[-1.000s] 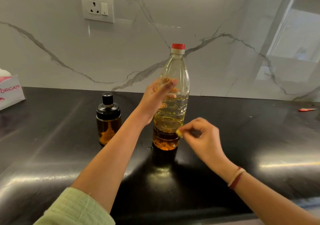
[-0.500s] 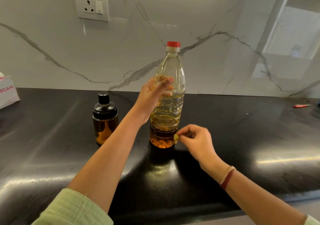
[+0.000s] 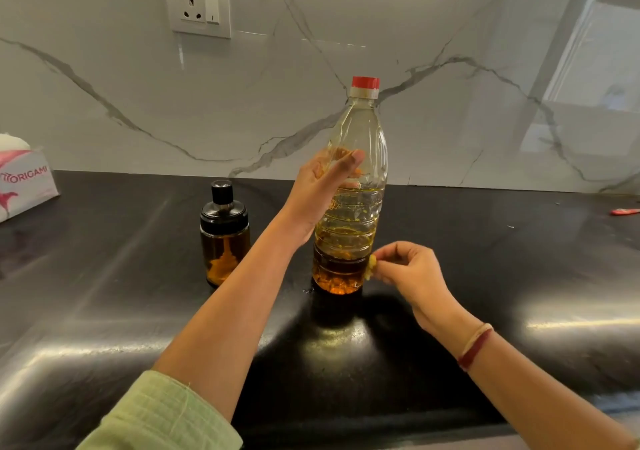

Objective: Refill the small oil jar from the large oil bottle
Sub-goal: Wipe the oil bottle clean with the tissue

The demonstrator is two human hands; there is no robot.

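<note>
On the head view I see the left hand point(image 3: 318, 196) wrapped round the upright large oil bottle point(image 3: 360, 130) and the right hand point(image 3: 412, 273) pinching a yellowish scrap point(image 3: 371, 266) at its base. I'd hold firmly without squeezing, then uncap. The small oil jar point(image 3: 224, 238) stands lidded just left on the glossy black counter point(image 3: 104, 311), below a marble wall point(image 3: 104, 103).
</note>
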